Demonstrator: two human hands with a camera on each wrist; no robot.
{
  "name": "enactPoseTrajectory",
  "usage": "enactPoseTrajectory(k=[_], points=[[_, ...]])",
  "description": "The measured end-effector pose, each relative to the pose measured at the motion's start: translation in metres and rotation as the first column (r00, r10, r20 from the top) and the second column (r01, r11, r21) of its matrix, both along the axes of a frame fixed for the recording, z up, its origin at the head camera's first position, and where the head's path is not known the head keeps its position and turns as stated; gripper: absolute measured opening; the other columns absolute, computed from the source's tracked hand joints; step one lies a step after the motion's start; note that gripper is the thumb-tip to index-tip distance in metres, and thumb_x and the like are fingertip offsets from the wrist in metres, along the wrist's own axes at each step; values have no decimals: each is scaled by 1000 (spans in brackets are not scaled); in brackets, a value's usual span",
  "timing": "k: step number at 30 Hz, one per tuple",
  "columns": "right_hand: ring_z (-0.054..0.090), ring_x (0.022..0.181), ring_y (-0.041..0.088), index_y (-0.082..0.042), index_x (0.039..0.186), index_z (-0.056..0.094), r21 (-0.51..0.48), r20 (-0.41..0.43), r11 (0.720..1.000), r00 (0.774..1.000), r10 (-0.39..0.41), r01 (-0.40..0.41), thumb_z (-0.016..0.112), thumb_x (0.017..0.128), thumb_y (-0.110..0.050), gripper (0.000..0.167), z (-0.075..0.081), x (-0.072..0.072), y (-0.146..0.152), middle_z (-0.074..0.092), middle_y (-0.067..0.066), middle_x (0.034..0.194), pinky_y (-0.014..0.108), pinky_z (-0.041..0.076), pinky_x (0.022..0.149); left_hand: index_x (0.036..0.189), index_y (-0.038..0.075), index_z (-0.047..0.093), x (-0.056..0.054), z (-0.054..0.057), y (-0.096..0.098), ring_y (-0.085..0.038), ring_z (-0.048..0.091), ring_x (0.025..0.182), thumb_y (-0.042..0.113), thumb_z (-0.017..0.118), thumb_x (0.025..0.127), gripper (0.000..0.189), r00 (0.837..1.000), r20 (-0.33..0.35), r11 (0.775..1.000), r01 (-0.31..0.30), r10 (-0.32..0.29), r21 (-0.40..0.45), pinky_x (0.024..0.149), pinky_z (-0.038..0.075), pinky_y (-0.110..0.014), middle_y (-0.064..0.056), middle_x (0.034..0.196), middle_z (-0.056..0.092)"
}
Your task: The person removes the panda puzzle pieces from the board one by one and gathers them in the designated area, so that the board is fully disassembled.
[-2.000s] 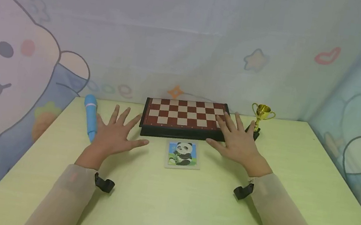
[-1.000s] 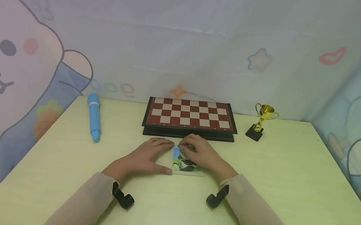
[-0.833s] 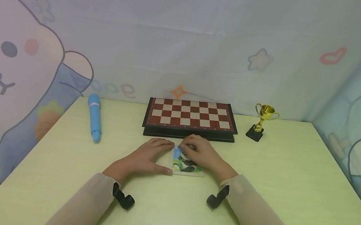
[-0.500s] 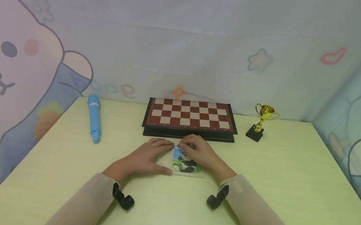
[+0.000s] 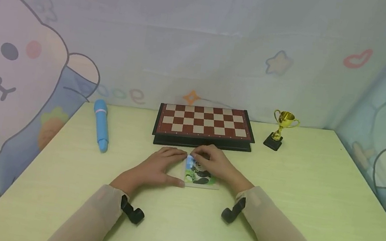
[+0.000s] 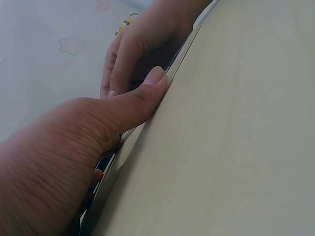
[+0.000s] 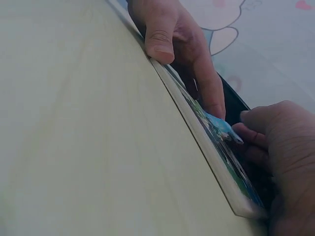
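One panda puzzle [image 5: 200, 178] lies before the chessboard [image 5: 207, 122]; we see the left hand [image 5: 155, 169] grip it wide, likely for steadiness, while the right hand [image 5: 215, 164] narrowly pinches a raised blue piece [image 7: 221, 126]

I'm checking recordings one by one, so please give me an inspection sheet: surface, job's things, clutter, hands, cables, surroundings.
Surface: pale table, pale yellow-green in the head view.
Job's things: panda tile on the table; a blue part looks raised.
Clutter: checkered board behind the tile; blue microphone-shaped item left; gold trophy upright, right.
Hands: left hand grips the tile's left side; right hand pinches at its far edge.
Cables: nothing seen.
Surroundings: printed cartoon backdrop.
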State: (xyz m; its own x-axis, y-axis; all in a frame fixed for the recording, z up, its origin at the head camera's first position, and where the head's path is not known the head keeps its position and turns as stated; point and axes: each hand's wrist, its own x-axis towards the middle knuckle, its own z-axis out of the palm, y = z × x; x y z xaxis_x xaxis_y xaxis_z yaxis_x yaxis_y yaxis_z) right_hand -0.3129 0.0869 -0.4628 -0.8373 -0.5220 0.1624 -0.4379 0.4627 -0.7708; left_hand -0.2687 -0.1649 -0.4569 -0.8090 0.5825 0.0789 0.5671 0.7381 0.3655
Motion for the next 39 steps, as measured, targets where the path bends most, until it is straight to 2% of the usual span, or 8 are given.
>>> enactPoseTrajectory(k=[4, 7, 12, 15, 18, 22, 29, 39], points=[[58, 103, 15, -25, 112, 69, -11, -30, 1000, 999, 13, -14, 69, 97, -33, 17, -1, 1, 1, 61, -3, 109, 39, 51, 91, 156, 24, 39, -1, 0, 0, -18, 25, 148, 79, 60, 80, 96, 1000, -12, 1000, 3, -3, -12, 119, 22, -46, 7, 158, 37], [59, 101, 14, -25, 115, 68, 15, -106, 999, 993, 51, -50, 72, 95, -33, 22, -1, 3, 1, 60, -4, 108, 37, 51, 88, 156, 24, 40, -2, 1, -1, -20, 25, 148, 79, 61, 80, 96, 1000, -10, 1000, 6, -6, -15, 119, 22, -47, 6, 158, 37], [56, 98, 8, -20, 118, 71, 132, -259, 984, 954, 152, -121, 72, 95, -30, 26, 1, 4, 2, 63, -9, 109, 32, 51, 86, 156, 23, 40, -2, 2, -1, -22, 26, 148, 77, 62, 81, 95, 1000, -14, 1000, 13, -13, -11, 118, 23, -49, 5, 158, 38], [56, 96, 6, -18, 114, 74, 169, -307, 975, 933, 189, -141, 72, 95, -29, 22, 3, 3, 3, 65, -11, 106, 29, 51, 84, 155, 22, 41, -3, 1, -1, -22, 27, 147, 77, 61, 82, 95, 999, -26, 1000, 19, -19, -9, 118, 23, -48, 5, 158, 39], [56, 92, 7, -19, 112, 74, 159, -300, 976, 934, 194, -151, 70, 97, -30, 19, 6, 4, 3, 66, -12, 103, 29, 51, 81, 156, 22, 41, -4, 0, -2, -21, 27, 147, 77, 61, 82, 95, 999, -30, 1000, 21, -21, -8, 118, 23, -48, 5, 158, 38], [56, 87, 7, -22, 112, 73, 114, -257, 987, 956, 141, -115, 64, 100, -33, 19, 3, 4, 5, 63, -13, 101, 29, 51, 77, 156, 22, 40, -4, 0, -2, -22, 26, 148, 77, 62, 82, 95, 1000, -19, 1000, 20, -20, -8, 118, 23, -48, 5, 158, 38], [62, 85, 9, -24, 117, 70, 20, -234, 998, 970, 69, -66, 65, 99, -34, 22, 5, 1, 12, 68, -13, 99, 32, 54, 77, 156, 24, 41, -2, -1, -1, -22, 26, 147, 80, 61, 80, 96, 1000, -16, 1000, 0, 0, -11, 118, 23, -48, 7, 157, 39], [63, 90, 13, -24, 115, 72, 18, -188, 998, 981, -50, 55, 69, 96, -38, 23, 2, -8, 62, 70, -9, 100, 38, 52, 82, 153, 23, 45, 1, 1, -1, -21, 33, 139, 80, 62, 78, 96, 997, -72, 1000, -12, 10, -27, 114, 27, -48, 8, 153, 44]])
